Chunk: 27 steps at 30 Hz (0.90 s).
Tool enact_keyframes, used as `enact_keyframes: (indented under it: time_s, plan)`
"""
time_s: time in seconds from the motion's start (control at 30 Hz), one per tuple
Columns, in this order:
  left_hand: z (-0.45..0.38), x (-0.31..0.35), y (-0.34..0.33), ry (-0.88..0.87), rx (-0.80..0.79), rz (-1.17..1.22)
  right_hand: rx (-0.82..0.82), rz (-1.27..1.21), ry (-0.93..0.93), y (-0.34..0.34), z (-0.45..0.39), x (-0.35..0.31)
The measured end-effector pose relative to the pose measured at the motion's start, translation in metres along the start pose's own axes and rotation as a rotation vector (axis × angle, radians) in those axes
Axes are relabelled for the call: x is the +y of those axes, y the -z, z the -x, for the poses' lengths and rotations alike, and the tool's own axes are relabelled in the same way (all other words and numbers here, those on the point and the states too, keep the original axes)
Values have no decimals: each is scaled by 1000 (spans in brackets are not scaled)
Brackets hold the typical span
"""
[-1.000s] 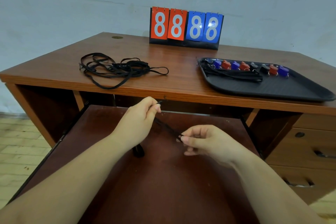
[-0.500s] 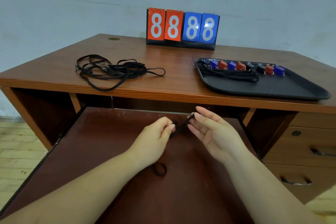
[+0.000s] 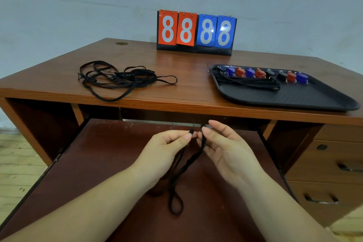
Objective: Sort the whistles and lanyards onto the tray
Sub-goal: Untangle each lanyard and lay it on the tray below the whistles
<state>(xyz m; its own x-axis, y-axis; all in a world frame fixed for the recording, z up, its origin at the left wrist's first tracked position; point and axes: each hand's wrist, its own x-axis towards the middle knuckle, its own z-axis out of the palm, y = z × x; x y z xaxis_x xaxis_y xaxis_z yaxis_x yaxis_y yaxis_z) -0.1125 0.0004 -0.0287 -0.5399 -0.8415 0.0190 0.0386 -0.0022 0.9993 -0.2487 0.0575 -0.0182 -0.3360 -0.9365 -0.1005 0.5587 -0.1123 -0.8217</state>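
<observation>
Over the pull-out shelf, my left hand (image 3: 167, 149) and my right hand (image 3: 225, 149) pinch the two top ends of one black lanyard (image 3: 184, 169). It hangs doubled between them, its loop dangling low near my left wrist. A tangled pile of black lanyards (image 3: 117, 79) lies on the desk's left side. The black tray (image 3: 294, 96) sits at the right; a row of several red, blue and black whistles (image 3: 261, 72) lines its far edge, with folded lanyards (image 3: 249, 82) laid in front of them.
A flip scoreboard (image 3: 196, 31) showing 8888 stands at the back of the wooden desk (image 3: 186, 76). The dark pull-out shelf (image 3: 110, 163) extends beneath my hands. Drawers (image 3: 330, 169) are at the lower right, and a tiled floor shows at the left.
My hands came together and rose toward the desk edge. The lanyard, stretched between them before, is now folded and hangs down in a long doubled loop.
</observation>
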Motion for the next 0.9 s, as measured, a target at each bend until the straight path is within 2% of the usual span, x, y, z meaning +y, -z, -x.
enact_keyframes:
  time_s: [0.2,0.63,0.8,0.9]
  plan:
    - [2,4,-3,-17,6,122,0,89,-2,-3,3,4]
    - [1,5,-1,37,-69,198,-13,147,35,-4,5,8]
    - [2,4,1,62,-60,213,52,462,257,-10,14,7]
    - [1,7,2,123,-54,304,29,675,396,-10,17,10]
